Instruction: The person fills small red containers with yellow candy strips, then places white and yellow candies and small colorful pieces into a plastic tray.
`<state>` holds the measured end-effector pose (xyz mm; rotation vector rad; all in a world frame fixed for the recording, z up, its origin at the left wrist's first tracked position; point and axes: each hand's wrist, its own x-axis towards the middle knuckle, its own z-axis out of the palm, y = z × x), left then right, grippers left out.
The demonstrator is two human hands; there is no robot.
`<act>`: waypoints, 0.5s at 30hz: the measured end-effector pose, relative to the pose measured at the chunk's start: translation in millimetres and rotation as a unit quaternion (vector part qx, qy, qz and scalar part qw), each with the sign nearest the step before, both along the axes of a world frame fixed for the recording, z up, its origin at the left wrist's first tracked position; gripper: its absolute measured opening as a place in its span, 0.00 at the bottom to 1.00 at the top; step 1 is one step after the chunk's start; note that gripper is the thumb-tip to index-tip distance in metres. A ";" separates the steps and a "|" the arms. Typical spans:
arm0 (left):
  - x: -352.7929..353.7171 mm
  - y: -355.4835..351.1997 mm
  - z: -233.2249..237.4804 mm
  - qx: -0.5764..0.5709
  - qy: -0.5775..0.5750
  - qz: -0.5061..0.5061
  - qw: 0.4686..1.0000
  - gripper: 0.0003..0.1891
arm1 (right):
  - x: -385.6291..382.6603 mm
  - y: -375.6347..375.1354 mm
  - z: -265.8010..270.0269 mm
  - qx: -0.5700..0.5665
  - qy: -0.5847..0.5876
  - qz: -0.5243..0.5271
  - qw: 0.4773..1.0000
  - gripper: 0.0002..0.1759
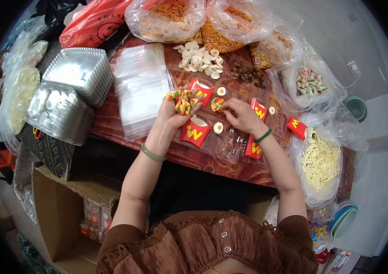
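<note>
My left hand [175,119] is turned palm up, cupping a heap of small yellow, orange, red and green pieces [182,101] that look like miniature pizza slices. The fingertips of my right hand [243,116] are pinched at similar coloured pieces [217,104] over a clear plastic tray [226,148]. Beside the hands, in the trays, are red fries boxes with a yellow mark [195,132] and white-and-orange egg-shaped pieces [218,128]. Another red fries box [259,109] lies close to my right wrist, partly behind it.
Stacked clear containers [75,73] and flat plastic bags [141,86] are on the left. White and egg-like pieces [198,59] and brown bits [248,75] lie at the back. Bags of orange pieces [221,36], pastel pieces [313,81] and pale yellow sticks [320,160] surround the work area.
</note>
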<state>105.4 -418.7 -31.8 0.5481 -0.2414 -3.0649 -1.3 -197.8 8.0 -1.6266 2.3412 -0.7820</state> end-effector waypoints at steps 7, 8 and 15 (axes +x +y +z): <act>0.9 3.0 8.7 -0.012 -0.014 0.015 1.000 0.18 | -0.9 0.4 -6.1 -0.028 -0.014 -0.022 0.999 0.06; 0.5 3.5 9.7 -0.017 -0.025 0.018 0.999 0.18 | -1.0 0.1 -6.3 -0.037 -0.031 -0.012 0.999 0.06; 1.1 5.0 0.5 -0.012 0.011 0.010 1.000 0.15 | 2.2 -11.6 -13.4 -0.049 -0.009 -0.096 0.994 0.08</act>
